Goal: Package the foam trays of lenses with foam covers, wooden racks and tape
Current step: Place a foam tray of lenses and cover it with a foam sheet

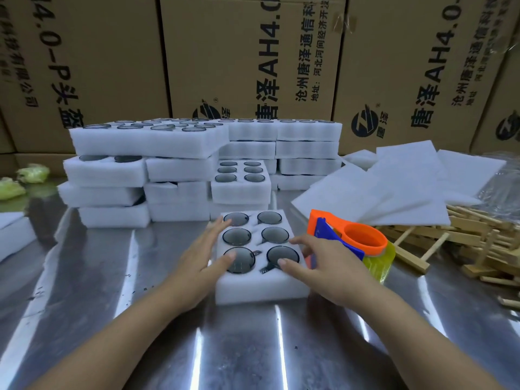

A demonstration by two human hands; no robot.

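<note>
On the tabletop [253, 347] one uncovered tray [260, 288] sat under both open hands, left hand [206, 256], right hand [323, 266]; covers [394, 192], racks [478, 240] and tape [363, 243] lay unused, so packaging seemed barely begun.

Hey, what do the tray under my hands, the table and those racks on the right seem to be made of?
Tray: white foam, matte, with soft-looking cut edges.
Table: likely stainless steel, brushed, with streaky light reflections.
Racks: pale bare wood, apparently unvarnished, in square-cut sticks.
</note>
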